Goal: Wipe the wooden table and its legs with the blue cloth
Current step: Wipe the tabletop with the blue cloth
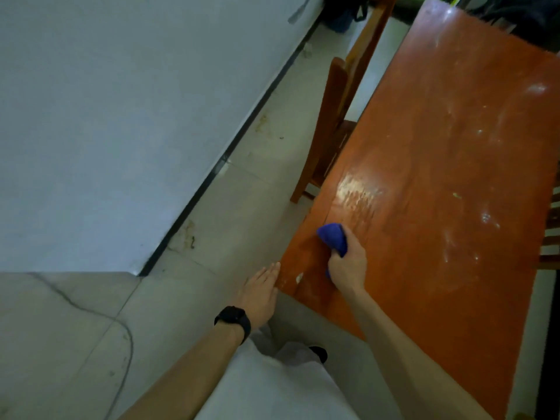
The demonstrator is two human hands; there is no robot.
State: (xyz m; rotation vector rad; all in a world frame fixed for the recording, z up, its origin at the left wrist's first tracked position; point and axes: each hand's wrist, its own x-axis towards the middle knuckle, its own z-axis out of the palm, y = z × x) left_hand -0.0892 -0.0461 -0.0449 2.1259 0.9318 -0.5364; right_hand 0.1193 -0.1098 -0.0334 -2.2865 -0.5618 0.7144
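Note:
The long wooden table fills the right side, its orange-brown top marked with pale smears and a wet shiny patch. My right hand grips the bunched blue cloth and holds it down on the tabletop near the near-left corner. My left hand, fingers straight, rests flat against the table's left edge at that corner; a black watch sits on its wrist. The table legs are hidden below the top.
A wooden chair is tucked at the table's left side, another chair shows at the right edge. A white wall with dark baseboard runs along the left. Tiled floor lies between. Dark bags sit at the far end.

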